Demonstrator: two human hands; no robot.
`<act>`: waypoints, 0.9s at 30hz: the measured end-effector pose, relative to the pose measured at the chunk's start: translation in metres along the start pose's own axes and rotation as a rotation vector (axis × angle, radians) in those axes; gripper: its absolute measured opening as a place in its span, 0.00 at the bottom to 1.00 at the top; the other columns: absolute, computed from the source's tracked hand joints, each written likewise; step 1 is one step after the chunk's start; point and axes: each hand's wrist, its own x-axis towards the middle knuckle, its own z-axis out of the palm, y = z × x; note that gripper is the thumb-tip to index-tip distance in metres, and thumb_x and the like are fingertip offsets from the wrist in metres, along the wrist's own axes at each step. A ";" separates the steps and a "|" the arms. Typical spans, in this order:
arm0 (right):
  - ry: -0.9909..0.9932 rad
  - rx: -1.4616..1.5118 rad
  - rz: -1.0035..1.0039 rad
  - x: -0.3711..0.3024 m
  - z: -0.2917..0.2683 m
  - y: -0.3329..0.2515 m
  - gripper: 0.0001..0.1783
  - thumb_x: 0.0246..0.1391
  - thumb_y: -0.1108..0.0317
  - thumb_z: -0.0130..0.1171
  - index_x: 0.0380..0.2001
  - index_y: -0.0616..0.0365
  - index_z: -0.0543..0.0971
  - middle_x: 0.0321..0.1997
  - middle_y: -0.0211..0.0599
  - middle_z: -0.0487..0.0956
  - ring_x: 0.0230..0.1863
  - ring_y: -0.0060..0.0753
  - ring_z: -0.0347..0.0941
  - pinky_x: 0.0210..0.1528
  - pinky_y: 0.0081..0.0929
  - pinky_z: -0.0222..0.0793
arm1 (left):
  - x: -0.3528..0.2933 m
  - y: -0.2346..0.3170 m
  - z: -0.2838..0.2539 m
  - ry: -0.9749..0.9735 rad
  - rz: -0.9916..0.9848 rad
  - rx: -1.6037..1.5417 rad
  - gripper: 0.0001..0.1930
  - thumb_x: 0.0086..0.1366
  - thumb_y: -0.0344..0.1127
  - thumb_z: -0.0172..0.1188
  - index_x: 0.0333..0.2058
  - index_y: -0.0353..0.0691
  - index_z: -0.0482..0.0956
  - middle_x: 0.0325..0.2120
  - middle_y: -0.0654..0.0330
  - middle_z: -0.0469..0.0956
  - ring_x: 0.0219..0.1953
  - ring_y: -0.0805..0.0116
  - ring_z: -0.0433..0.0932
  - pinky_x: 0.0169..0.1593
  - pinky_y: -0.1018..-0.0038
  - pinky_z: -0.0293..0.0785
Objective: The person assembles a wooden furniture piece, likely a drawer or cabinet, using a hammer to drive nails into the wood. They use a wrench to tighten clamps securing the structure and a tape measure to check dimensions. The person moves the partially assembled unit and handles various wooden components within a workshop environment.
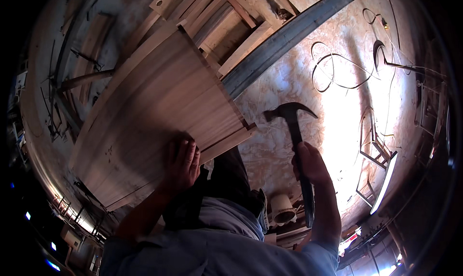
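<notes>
A claw hammer (295, 126) with a dark head and dark handle stands upright in my right hand (311, 162), the fingers wrapped round the handle. Its head is raised beside the right-hand corner of a wooden panel (159, 97), apart from the wood. My left hand (182, 166) lies on the panel near its lower edge, fingers stretched out over the face. The panel is broad, made of joined boards, with a narrow wooden strip (229, 143) along its near right edge and another strip (140, 59) along its far left edge.
Beyond the panel lies a grey metal beam (289, 40) and a stack of wooden frame pieces (231, 23). A loose cable (333, 71) coils on the floor at the right, near a metal-legged chair (376, 155). A round pale container (282, 208) stands close to my legs.
</notes>
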 end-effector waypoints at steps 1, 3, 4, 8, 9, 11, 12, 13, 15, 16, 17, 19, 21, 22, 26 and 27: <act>0.035 0.054 -0.022 0.001 -0.005 0.003 0.19 0.66 0.55 0.40 0.32 0.59 0.69 0.15 0.32 0.69 0.11 0.24 0.65 0.11 0.22 0.61 | 0.001 0.000 -0.001 -0.012 -0.006 -0.001 0.21 0.60 0.33 0.54 0.49 0.24 0.71 0.56 0.36 0.64 0.57 0.37 0.66 0.55 0.35 0.60; 0.092 0.213 -0.024 0.007 -0.011 0.008 0.20 0.66 0.53 0.39 0.33 0.59 0.70 0.15 0.32 0.69 0.11 0.24 0.65 0.11 0.22 0.61 | 0.004 0.001 -0.004 -0.034 -0.013 -0.009 0.21 0.61 0.33 0.54 0.49 0.24 0.71 0.56 0.36 0.64 0.57 0.38 0.66 0.55 0.35 0.61; 0.046 0.122 0.000 0.005 -0.009 0.013 0.20 0.66 0.53 0.39 0.34 0.59 0.69 0.15 0.32 0.69 0.11 0.24 0.65 0.11 0.23 0.62 | 0.003 0.001 -0.003 -0.022 -0.013 -0.015 0.20 0.61 0.33 0.54 0.49 0.24 0.71 0.55 0.36 0.65 0.57 0.38 0.66 0.55 0.35 0.61; -0.111 -0.111 0.030 -0.006 0.007 0.013 0.19 0.66 0.53 0.38 0.35 0.58 0.69 0.16 0.32 0.69 0.11 0.25 0.65 0.12 0.25 0.64 | 0.000 0.003 -0.002 -0.013 -0.001 -0.011 0.20 0.61 0.33 0.54 0.48 0.24 0.72 0.54 0.37 0.66 0.57 0.39 0.67 0.55 0.35 0.60; -0.118 -0.104 0.035 -0.004 0.007 0.008 0.18 0.66 0.54 0.39 0.35 0.58 0.69 0.16 0.32 0.69 0.11 0.25 0.65 0.12 0.25 0.64 | 0.002 0.001 -0.003 -0.009 0.007 0.003 0.20 0.60 0.33 0.54 0.48 0.24 0.72 0.54 0.37 0.66 0.57 0.40 0.67 0.55 0.35 0.60; -0.093 -0.071 0.042 -0.003 0.007 0.004 0.18 0.66 0.54 0.38 0.34 0.58 0.69 0.16 0.32 0.69 0.11 0.25 0.65 0.11 0.25 0.64 | 0.002 0.001 -0.002 -0.004 -0.007 -0.023 0.19 0.60 0.33 0.55 0.46 0.25 0.73 0.53 0.38 0.67 0.56 0.41 0.68 0.55 0.36 0.61; -0.065 -0.045 0.048 -0.002 0.009 0.005 0.18 0.66 0.54 0.38 0.34 0.58 0.69 0.16 0.32 0.69 0.11 0.25 0.65 0.11 0.25 0.63 | 0.001 0.001 -0.003 -0.005 -0.017 -0.036 0.19 0.59 0.33 0.56 0.46 0.25 0.74 0.53 0.39 0.68 0.55 0.41 0.69 0.55 0.36 0.61; -0.037 -0.020 0.053 -0.002 0.010 0.006 0.18 0.66 0.54 0.38 0.34 0.58 0.68 0.16 0.32 0.69 0.11 0.25 0.65 0.11 0.25 0.63 | 0.002 0.001 -0.003 0.009 -0.015 -0.042 0.18 0.59 0.33 0.56 0.45 0.26 0.74 0.52 0.39 0.69 0.55 0.42 0.69 0.55 0.36 0.61; -0.003 0.019 0.064 -0.002 0.006 0.007 0.18 0.66 0.55 0.37 0.35 0.58 0.68 0.16 0.32 0.68 0.10 0.25 0.64 0.11 0.25 0.63 | 0.004 0.002 -0.003 0.027 -0.012 -0.052 0.17 0.58 0.32 0.57 0.45 0.27 0.75 0.51 0.41 0.70 0.54 0.42 0.70 0.55 0.37 0.62; 0.015 0.038 0.070 -0.002 0.004 0.007 0.18 0.67 0.55 0.37 0.35 0.58 0.68 0.15 0.32 0.68 0.10 0.25 0.64 0.11 0.25 0.63 | 0.005 0.000 -0.003 0.032 -0.012 -0.053 0.17 0.58 0.32 0.57 0.44 0.27 0.76 0.50 0.42 0.71 0.54 0.42 0.70 0.55 0.37 0.62; 0.006 0.041 0.043 -0.002 0.004 0.006 0.19 0.67 0.54 0.36 0.35 0.59 0.68 0.15 0.33 0.68 0.09 0.26 0.63 0.11 0.25 0.62 | 0.004 -0.001 -0.003 0.028 -0.014 -0.051 0.17 0.58 0.32 0.58 0.44 0.28 0.76 0.50 0.42 0.72 0.53 0.43 0.71 0.54 0.38 0.62; -0.012 0.062 0.023 0.000 0.001 0.010 0.18 0.67 0.55 0.38 0.35 0.59 0.68 0.15 0.33 0.69 0.09 0.26 0.65 0.10 0.25 0.63 | 0.002 0.000 0.000 0.047 -0.013 -0.057 0.17 0.59 0.33 0.56 0.44 0.28 0.76 0.49 0.42 0.72 0.54 0.42 0.70 0.55 0.37 0.62; -0.021 0.087 0.019 -0.001 -0.001 0.014 0.18 0.66 0.55 0.39 0.35 0.59 0.69 0.15 0.34 0.70 0.09 0.26 0.65 0.09 0.25 0.63 | -0.001 -0.002 0.006 0.095 0.003 -0.060 0.17 0.61 0.35 0.53 0.44 0.26 0.75 0.51 0.40 0.70 0.55 0.41 0.69 0.55 0.35 0.60; -0.036 0.094 0.019 -0.001 0.000 0.014 0.18 0.66 0.55 0.39 0.35 0.59 0.69 0.15 0.34 0.70 0.09 0.26 0.65 0.09 0.25 0.63 | -0.004 -0.002 0.006 0.117 -0.006 -0.041 0.16 0.61 0.34 0.53 0.43 0.27 0.75 0.50 0.41 0.71 0.53 0.42 0.70 0.54 0.36 0.61; -0.053 0.097 0.041 0.000 0.008 0.019 0.18 0.66 0.55 0.38 0.37 0.59 0.69 0.15 0.34 0.70 0.09 0.27 0.66 0.10 0.25 0.63 | 0.008 -0.003 0.003 0.205 -0.003 -0.036 0.14 0.60 0.33 0.56 0.41 0.29 0.78 0.45 0.45 0.75 0.49 0.48 0.74 0.51 0.40 0.67; -0.079 0.078 0.047 -0.001 0.008 0.018 0.18 0.66 0.55 0.39 0.36 0.59 0.69 0.15 0.34 0.70 0.10 0.26 0.66 0.11 0.25 0.64 | 0.008 -0.001 -0.002 0.169 -0.023 -0.052 0.15 0.60 0.33 0.56 0.42 0.30 0.78 0.46 0.46 0.75 0.49 0.49 0.74 0.52 0.41 0.66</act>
